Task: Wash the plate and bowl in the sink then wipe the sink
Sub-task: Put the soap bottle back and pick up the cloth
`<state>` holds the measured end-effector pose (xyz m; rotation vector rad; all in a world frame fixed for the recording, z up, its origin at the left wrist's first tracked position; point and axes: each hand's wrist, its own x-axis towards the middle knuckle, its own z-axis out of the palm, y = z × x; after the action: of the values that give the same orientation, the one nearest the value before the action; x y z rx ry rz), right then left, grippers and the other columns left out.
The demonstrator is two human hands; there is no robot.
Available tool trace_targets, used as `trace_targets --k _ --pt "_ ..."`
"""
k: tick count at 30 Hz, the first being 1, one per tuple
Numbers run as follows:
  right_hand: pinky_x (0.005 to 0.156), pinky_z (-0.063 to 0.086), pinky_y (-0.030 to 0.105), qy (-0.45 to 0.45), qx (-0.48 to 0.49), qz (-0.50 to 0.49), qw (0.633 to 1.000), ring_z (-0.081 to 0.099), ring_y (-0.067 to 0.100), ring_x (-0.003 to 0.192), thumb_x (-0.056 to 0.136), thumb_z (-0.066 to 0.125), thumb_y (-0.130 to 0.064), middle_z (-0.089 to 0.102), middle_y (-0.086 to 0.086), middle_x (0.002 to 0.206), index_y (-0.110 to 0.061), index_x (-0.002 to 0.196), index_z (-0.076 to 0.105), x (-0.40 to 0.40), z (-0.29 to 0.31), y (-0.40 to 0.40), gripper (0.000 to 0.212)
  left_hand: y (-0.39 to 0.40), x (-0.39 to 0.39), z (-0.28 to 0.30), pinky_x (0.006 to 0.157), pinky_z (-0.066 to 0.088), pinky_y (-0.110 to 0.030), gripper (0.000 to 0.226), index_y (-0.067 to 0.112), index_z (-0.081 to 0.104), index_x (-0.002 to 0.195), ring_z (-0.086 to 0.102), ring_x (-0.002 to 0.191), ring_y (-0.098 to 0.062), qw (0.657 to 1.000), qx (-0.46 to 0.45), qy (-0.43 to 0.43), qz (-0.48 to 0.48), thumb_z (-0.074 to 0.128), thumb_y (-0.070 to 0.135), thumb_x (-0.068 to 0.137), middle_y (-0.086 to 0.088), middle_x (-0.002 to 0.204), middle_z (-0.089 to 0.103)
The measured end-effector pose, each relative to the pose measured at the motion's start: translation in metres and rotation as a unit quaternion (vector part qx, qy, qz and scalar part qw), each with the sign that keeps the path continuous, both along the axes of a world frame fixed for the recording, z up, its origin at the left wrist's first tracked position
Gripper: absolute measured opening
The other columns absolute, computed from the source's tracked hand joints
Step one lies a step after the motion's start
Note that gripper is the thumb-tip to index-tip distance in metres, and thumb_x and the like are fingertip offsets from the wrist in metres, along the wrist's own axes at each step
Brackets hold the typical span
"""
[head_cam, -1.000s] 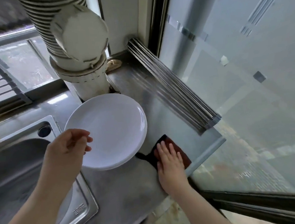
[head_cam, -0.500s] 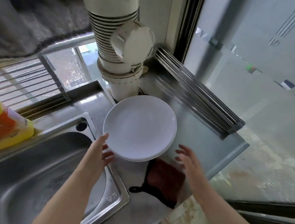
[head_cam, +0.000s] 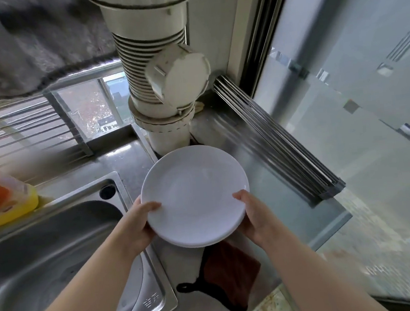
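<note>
— So where is the plate (head_cam: 195, 193)?
— Both hands hold it over the worktop (head_cam: 262, 175), beside the sink (head_cam: 46, 256).
— How?
— The left hand (head_cam: 137, 227) and right hand (head_cam: 256, 216) each grip an edge.

Nothing here can be read for certain. The sink (head_cam: 147, 306) bears a small stamped mark on its rim at the near right corner, two characters too blurred to make out. The yellow bottle (head_cam: 3, 200) at the left edge carries an orange label whose print is unreadable.
</note>
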<state>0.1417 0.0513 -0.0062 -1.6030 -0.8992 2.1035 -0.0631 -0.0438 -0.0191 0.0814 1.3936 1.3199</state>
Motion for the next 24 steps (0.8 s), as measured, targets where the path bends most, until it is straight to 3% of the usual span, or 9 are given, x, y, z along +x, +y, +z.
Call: trace_targets --k 3,5,8,11,13,16,19,22,24 --pt "0.08 0.052 0.038 -0.03 0.04 0.002 0.999 0.064 0.024 0.089 0.09 0.047 -0.021 0.07 0.007 0.098 -0.015 0.105 0.06 0.006 0.0 0.006 0.021 0.005 0.003 0.004 0.082 0.052 -0.044 0.039 0.019 0.052 0.12 0.062 0.093 -0.031 0.999 0.007 0.023 -0.029 0.042 -0.004 0.091 -0.013 0.105 0.064" --pt "0.081 0.051 0.039 -0.043 0.057 -0.003 0.997 0.064 0.027 0.092 0.089 0.048 -0.02 0.069 0.008 0.101 -0.016 0.102 0.06 0.012 0.0 0.011 0.017 0.008 0.003 0.003 0.089 0.051 -0.049 0.039 0.02 0.053 0.122 0.061 0.102 -0.034 0.999 -0.003 0.029 -0.035 0.045 -0.001 0.09 -0.014 0.112 0.063" --pt "0.078 0.051 0.039 -0.03 0.066 -0.021 0.997 0.064 0.027 0.089 0.088 0.051 -0.016 0.069 0.01 0.098 -0.013 0.099 0.062 0.021 0.003 0.015 0.015 0.01 0.002 0.004 0.1 0.044 -0.051 0.031 0.022 0.057 0.12 0.057 0.114 -0.033 0.998 -0.013 0.053 -0.038 0.053 0.018 0.089 -0.014 0.123 0.062" --pt "0.072 0.05 0.036 0.004 0.048 -0.087 0.995 0.062 0.027 0.081 0.088 0.051 -0.01 0.067 0.014 0.092 -0.006 0.097 0.063 0.038 0.006 0.017 0.016 0.016 0.004 0.009 0.084 0.046 -0.037 0.046 0.021 0.061 0.117 0.058 0.097 -0.025 0.996 -0.01 0.075 -0.049 0.049 0.056 0.089 -0.005 0.112 0.063" --pt "0.079 0.05 0.04 0.011 0.047 -0.121 0.992 0.062 0.029 0.083 0.088 0.05 -0.008 0.067 0.017 0.094 -0.004 0.1 0.063 0.056 0.008 0.019 0.019 0.02 0.005 0.003 0.074 0.046 -0.034 0.061 0.02 0.051 0.127 0.054 0.09 -0.023 0.986 -0.053 0.143 -0.062 0.05 0.064 0.085 -0.004 0.114 0.053" --pt "0.094 0.045 0.046 0.008 0.053 -0.139 0.989 0.062 0.032 0.098 0.089 0.047 -0.007 0.069 0.017 0.104 -0.005 0.106 0.06 0.086 0.009 0.02 0.021 0.02 0.011 -0.01 0.059 0.05 -0.031 0.064 0.014 0.035 0.136 0.058 0.084 -0.023 0.956 -0.148 0.239 -0.079 0.063 0.044 0.087 -0.012 0.116 0.051" --pt "0.091 0.049 0.042 0.015 0.056 -0.156 0.986 0.064 0.029 0.093 0.091 0.043 -0.004 0.074 0.01 0.09 -0.009 0.099 0.06 0.111 0.011 0.016 0.019 0.023 0.024 -0.011 0.052 0.055 -0.032 0.048 0.012 0.041 0.127 0.063 0.065 -0.026 0.971 -0.163 0.133 -0.11 0.06 0.035 0.091 -0.02 0.094 0.061" --pt "0.079 0.054 0.038 0.014 0.052 -0.185 0.981 0.065 0.025 0.09 0.091 0.044 -0.004 0.075 0.004 0.083 -0.011 0.098 0.059 0.13 0.01 0.009 0.018 0.03 0.038 -0.01 0.062 0.06 -0.037 0.03 0.014 0.046 0.12 0.069 0.071 -0.03 0.966 -0.177 0.119 -0.144 0.055 0.026 0.094 -0.021 0.091 0.066" --pt "0.078 0.052 0.037 0.01 0.047 -0.204 0.978 0.064 0.025 0.092 0.09 0.045 -0.004 0.074 0.004 0.087 -0.011 0.102 0.059 0.138 0.007 0.007 0.02 0.035 0.043 -0.011 0.059 0.061 -0.037 0.026 0.012 0.046 0.121 0.069 0.073 -0.033 0.97 -0.174 0.12 -0.118 0.047 0.012 0.095 -0.021 0.094 0.065"
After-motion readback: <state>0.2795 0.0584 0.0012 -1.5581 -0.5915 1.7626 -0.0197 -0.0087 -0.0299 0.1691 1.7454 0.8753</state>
